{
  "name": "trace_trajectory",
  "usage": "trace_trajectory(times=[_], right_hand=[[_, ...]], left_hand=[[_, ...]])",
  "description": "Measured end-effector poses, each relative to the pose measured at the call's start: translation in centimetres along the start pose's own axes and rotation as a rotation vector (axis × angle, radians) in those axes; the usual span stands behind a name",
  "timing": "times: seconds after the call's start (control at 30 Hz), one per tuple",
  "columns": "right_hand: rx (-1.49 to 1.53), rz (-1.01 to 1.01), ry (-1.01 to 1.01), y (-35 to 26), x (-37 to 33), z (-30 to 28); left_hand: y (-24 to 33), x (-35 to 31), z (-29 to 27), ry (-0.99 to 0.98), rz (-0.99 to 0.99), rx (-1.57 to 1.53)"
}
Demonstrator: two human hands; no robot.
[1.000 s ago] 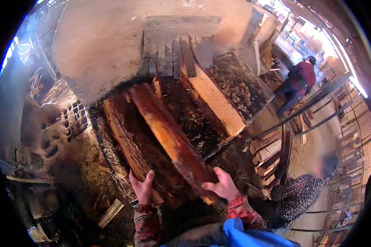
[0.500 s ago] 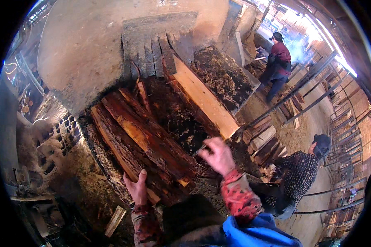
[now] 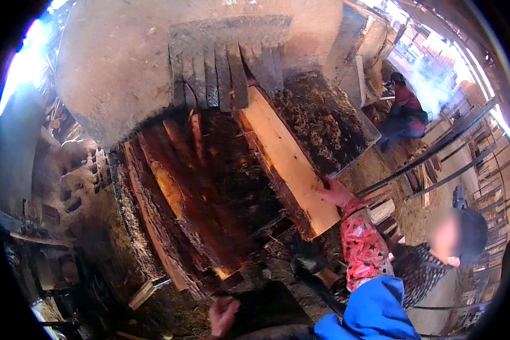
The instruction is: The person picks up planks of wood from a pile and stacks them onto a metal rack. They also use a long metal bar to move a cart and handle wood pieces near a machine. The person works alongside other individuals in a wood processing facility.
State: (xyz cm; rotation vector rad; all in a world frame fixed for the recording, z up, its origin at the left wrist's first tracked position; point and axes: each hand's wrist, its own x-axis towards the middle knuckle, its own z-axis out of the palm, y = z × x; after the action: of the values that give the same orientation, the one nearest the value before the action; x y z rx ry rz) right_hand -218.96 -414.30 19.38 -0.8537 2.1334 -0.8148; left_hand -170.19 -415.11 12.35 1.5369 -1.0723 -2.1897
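Note:
My right hand (image 3: 337,194) grips the right edge of a pale-faced wooden slab (image 3: 289,156) near its close end, fingers over the sawn face. Bark runs along the slab's left side, and its far end reaches the dark hanging flaps (image 3: 218,71). Low in the picture, in front of my body, my left hand (image 3: 224,314) is loosely curled and slightly blurred, with nothing visible in it. Beyond that hand, several reddish-brown bark slabs (image 3: 204,209) lie side by side on the dark, debris-covered bed (image 3: 232,147).
Bark shreds cover a ledge (image 3: 328,122) right of the slab. A person (image 3: 430,243) in a dark cap and patterned top is close on my right; another in dark red (image 3: 405,113) is farther off near smoke. Metal rails (image 3: 436,150) and cut wood (image 3: 425,175) stand there too.
My right hand has moved right onto the pale slab, whose close end now lies nearer me. My left hand has let go of the bark slabs and drawn back. The person beside me has come closer.

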Motion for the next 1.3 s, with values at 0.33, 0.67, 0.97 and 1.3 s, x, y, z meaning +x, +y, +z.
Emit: trace_trajectory(times=[0.33,0.67,0.97,1.3], right_hand=[[0.171,-0.065,-0.026,1.5,-4.1,1.3],[0.51,-0.088,-0.078,2.5,-10.4,5.7],[0.646,0.126,0.0,6.7,-19.9,10.8],[0.785,0.141,0.066,10.5,-27.6,18.2]], left_hand=[[2.1,9.9,19.1,-0.425,0.044,-0.582],[5.5,10.4,20.4,-0.394,0.07,-0.458],[2.8,4.1,16.5,-0.512,-0.123,-0.525],[0.0,11.5,16.2,-0.762,-0.076,-0.497]])
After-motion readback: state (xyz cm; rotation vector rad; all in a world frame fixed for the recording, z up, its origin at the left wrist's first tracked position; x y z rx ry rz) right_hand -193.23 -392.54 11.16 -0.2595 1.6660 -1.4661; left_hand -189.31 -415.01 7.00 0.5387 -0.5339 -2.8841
